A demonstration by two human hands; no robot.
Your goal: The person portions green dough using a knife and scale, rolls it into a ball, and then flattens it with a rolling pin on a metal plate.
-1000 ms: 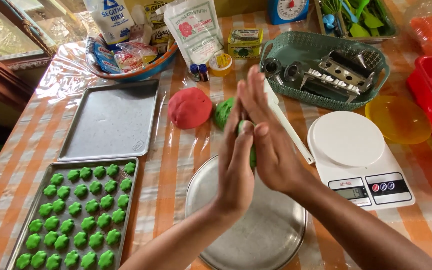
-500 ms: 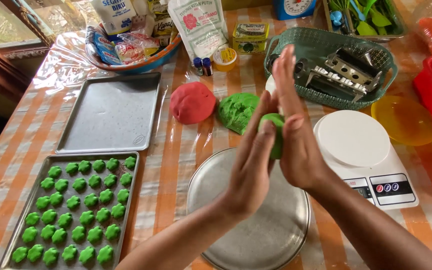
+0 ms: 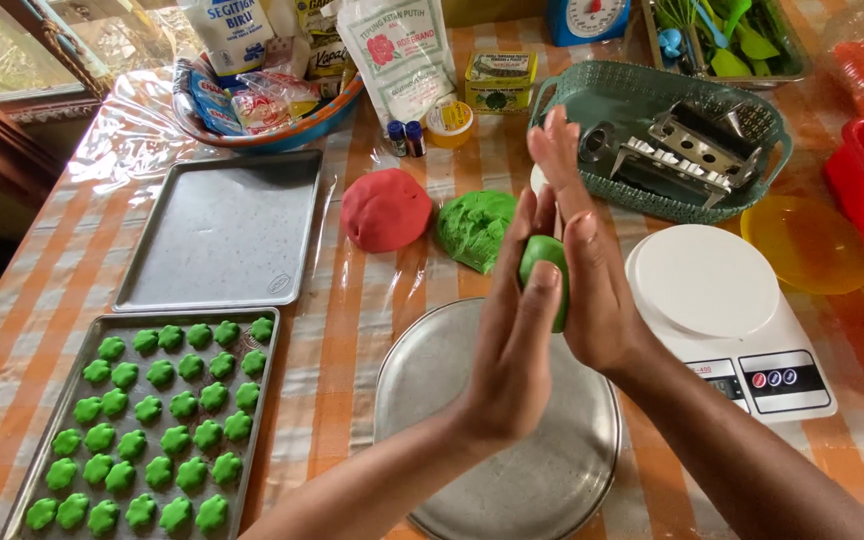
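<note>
**Green dough ball, pressed between two palms above the table's near edge**

Since half a second ago the right hand [image 3: 592, 270] has slid forward over the left hand [image 3: 517, 340]; green dough ball [image 3: 544, 265] shows more between them.
- Near-left corner: tray of green cookies [image 3: 147, 420]
- Far-left: bare tray [image 3: 222, 230]
- Middle: red dough [image 3: 385, 208], green dough lump [image 3: 477, 228]
- Near edge: round metal plate [image 3: 512, 440], under the hands
- Right: white scale [image 3: 727, 315]
- Fingers: both hands flat, extended, ball clamped between palms
- Risk, judged: uneven pressure could squeeze the soft ball out sideways onto the plate
</note>
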